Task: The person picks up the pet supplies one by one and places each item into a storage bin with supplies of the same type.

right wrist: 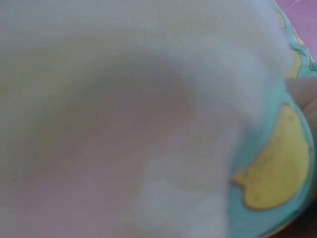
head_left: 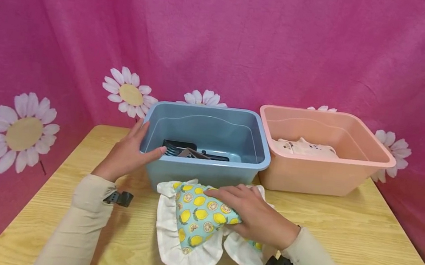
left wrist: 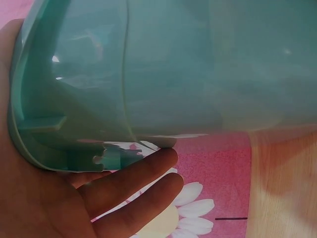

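Observation:
My right hand (head_left: 256, 214) grips a lemon-print cloth (head_left: 198, 213) with a wide white ruffled edge, in front of the blue bin. Part of the cloth hangs on either side of the fingers. Up close in the right wrist view, the white fabric is blurred beside a turquoise patch (right wrist: 272, 168) with a yellow lemon. My left hand (head_left: 125, 152) holds the front left corner of the blue bin (head_left: 207, 174). Its thumb lies over the front rim, and the fingers (left wrist: 133, 181) reach along the outside under the rim.
Dark utensils, among them a fork (head_left: 172, 148), lie inside the blue bin. Right beside it stands a pink bin (head_left: 311, 177) with white patterned fabric (head_left: 307, 148) in it. Both stand on a wooden table (head_left: 367, 242) before a magenta curtain (head_left: 224, 40) with daisies.

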A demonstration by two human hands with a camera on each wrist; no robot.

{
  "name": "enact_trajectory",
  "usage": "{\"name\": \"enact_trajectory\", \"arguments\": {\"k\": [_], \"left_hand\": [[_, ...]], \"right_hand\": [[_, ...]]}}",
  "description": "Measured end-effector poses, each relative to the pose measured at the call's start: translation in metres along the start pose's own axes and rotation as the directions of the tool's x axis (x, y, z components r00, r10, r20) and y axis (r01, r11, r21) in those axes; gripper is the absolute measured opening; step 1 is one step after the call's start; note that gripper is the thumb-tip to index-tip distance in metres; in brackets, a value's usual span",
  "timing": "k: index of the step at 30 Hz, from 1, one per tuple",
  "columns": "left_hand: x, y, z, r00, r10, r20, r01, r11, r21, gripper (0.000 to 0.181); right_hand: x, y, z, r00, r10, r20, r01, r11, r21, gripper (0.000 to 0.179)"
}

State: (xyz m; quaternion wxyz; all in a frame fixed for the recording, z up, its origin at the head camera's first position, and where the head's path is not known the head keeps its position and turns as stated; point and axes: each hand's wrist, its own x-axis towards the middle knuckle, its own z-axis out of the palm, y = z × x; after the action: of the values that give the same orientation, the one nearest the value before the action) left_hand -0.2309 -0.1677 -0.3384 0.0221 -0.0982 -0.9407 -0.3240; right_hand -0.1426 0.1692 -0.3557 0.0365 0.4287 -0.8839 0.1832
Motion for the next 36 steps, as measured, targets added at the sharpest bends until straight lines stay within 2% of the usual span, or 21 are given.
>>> {"name": "enact_trajectory", "arguments": {"k": [7,17,22,30,36], "left_hand": [[0.001,0.002,0.0,1.0,0.009,0.0,-0.009,1.0,0.017,0.103],[0.002,0.003,-0.001,1.0,-0.008,0.014,0.008,1.0,0.018,0.104],[0.002,0.002,0.0,0.999,-0.025,0.022,0.025,1.0,0.013,0.106],[0.002,0.001,-0.001,1.0,-0.015,0.015,0.015,1.0,0.014,0.105],[0.003,0.0,0.0,1.0,-0.008,0.02,0.007,1.0,0.024,0.104]], "right_hand": [[-0.012,0.002,-0.016,0.999,0.009,-0.034,-0.01,0.999,-0.038,0.086],[-0.021,-0.001,-0.036,0.995,0.093,-0.048,-0.096,0.993,-0.063,0.086],[-0.025,-0.002,-0.043,0.994,0.088,-0.064,-0.092,0.993,-0.077,0.085],[-0.029,-0.001,-0.052,0.995,0.054,-0.089,-0.063,0.992,-0.107,0.087],[-0.035,0.0,-0.06,0.994,0.056,-0.094,-0.068,0.99,-0.125,0.09]]}}
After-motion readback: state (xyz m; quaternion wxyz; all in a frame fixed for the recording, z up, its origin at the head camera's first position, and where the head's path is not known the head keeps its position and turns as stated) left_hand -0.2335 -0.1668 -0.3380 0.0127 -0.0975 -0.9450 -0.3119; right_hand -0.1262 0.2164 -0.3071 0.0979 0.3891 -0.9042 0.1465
